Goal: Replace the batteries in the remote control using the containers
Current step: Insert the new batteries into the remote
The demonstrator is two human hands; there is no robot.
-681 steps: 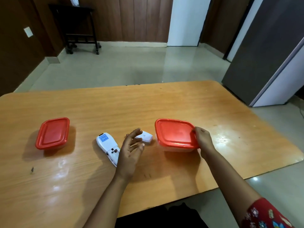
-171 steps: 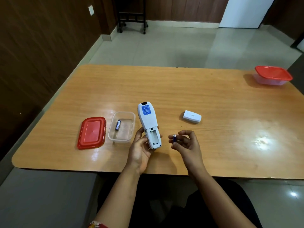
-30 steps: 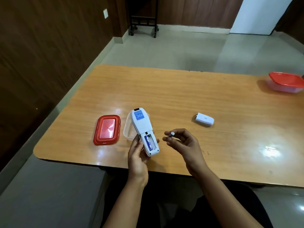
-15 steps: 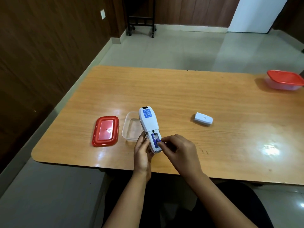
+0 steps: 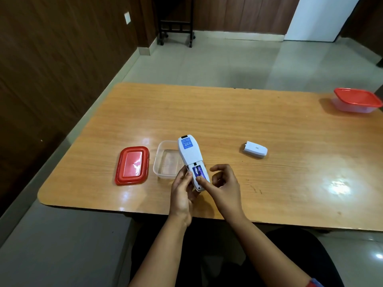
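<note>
From the head camera: left hand [image 5: 182, 191] wrapped around the lower end of the remote [image 5: 191, 160], back side up over the near edge of the table [image 5: 228, 125], long axis running away from the body and leaning slightly left, top end over the open clear container [image 5: 165, 160]; right hand [image 5: 222, 183] holding nothing, thumb pressing the blue batteries [image 5: 198, 171] down into the open bay. Judged to be the seating step, nearly done. Next: reaching right for the cover [image 5: 255, 149], lying well apart, and sliding it on square; red lid [image 5: 132, 165] beside the container, second container [image 5: 357, 100] closed at the far right
</note>
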